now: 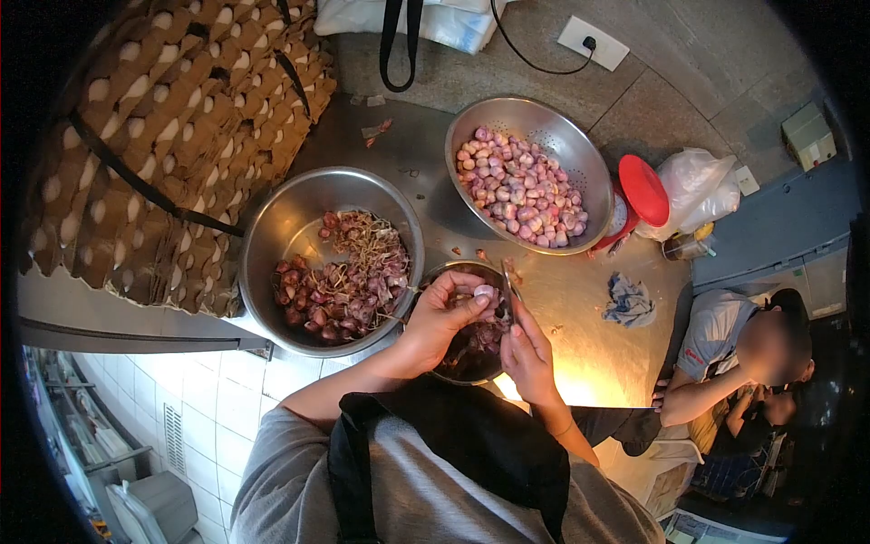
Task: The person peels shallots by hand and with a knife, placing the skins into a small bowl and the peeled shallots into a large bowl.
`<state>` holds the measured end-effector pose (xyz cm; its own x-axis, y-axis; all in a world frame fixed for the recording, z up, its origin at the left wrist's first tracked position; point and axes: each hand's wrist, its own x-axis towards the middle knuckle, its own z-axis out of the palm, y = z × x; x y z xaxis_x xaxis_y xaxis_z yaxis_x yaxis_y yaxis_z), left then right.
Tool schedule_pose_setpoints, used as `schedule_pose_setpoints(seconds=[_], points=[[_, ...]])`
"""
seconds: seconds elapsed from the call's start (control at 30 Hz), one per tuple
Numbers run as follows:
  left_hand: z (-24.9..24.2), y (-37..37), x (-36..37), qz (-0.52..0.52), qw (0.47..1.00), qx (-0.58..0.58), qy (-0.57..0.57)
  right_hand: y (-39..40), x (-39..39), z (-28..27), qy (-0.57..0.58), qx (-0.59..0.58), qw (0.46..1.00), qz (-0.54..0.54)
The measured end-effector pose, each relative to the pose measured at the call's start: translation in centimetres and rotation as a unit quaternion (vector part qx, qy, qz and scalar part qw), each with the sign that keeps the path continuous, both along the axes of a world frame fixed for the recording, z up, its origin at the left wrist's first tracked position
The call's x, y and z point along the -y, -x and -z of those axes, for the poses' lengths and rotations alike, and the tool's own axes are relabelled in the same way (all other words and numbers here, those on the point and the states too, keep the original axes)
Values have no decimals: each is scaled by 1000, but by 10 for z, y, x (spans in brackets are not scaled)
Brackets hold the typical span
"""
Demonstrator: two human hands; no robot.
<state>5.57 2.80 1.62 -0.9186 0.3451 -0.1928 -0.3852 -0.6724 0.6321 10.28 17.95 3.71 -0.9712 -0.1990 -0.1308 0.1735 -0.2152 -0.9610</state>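
Observation:
My left hand (pixel 440 317) pinches a pale purple peeled shallot (pixel 485 291) between thumb and fingers. Close beside it, my right hand (pixel 529 355) is closed on a small knife (pixel 508 281), whose blade points up and away from me. Both hands are above a smaller metal bowl (pixel 440 270) with dark skins in it, partly hidden by my fingers. To the left stands a large steel bowl (pixel 259 218) of unpeeled shallots (pixel 313 308) and dry roots. Farther back, a steel colander (pixel 594 168) holds many peeled shallots (pixel 526 186).
Stacked egg trays (pixel 172 118) tied with black straps fill the left. Right of the colander are a red scale (pixel 643 189), plastic bags (pixel 698 186) and a crumpled cloth (pixel 629 301). People (pixel 711 349) sit at the right, near the steel table (pixel 580 335).

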Motion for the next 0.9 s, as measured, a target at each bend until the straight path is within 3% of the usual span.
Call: schedule_pose_setpoints(seconds=[0.23,0.63,0.9], points=[[-3,1,1,-26,994,-57,88,2,4,4,-35,-12,999,2],[-12,2,4,-19,998,-38,45,9,-2,2,-109,16,990,83],[-9,-1,-4,-40,997,-36,56,1,8,-5,-263,-154,953,3]])
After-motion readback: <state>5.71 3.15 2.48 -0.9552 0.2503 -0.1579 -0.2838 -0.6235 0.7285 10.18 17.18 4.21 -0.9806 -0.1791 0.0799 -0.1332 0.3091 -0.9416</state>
